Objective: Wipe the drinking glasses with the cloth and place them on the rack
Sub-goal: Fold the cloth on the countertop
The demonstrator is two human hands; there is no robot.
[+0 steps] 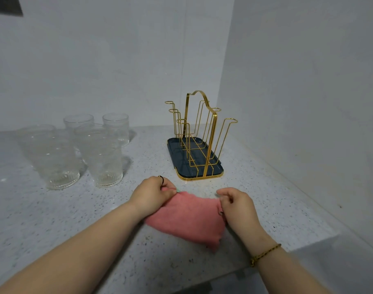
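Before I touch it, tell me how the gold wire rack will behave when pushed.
Probably light: the gold wire rack is thin, bare wire. Pushed high, it may tip, being tall over its narrow tray. Pushed low, it likely slides on the smooth counter.

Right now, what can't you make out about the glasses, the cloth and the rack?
Head view, the glasses: their clear walls overlap, so the count at the back is unsure, and I cannot tell whether they are wet or dirty.
Head view, the cloth: its top corners are hidden inside the left hand and right hand.
Head view, the rack: the thin far wires overlap.
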